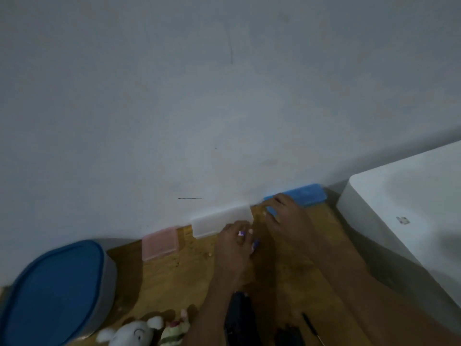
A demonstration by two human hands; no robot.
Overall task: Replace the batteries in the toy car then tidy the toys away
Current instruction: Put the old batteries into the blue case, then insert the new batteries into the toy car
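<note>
The dark toy car lies at the near edge of the wooden table, partly hidden under my left forearm. My left hand is just in front of a translucent white case, its fingers curled round small purple-and-white pieces that look like batteries. My right hand reaches the near end of a blue case by the wall, and its fingertips pinch a blue part of that case. A dark loose piece and a thin screwdriver lie beside the car.
A pink case stands against the wall left of the white one. A tub with a blue lid fills the left. Plush toys lie at the bottom edge. A large white box stands at the right. The light is dim.
</note>
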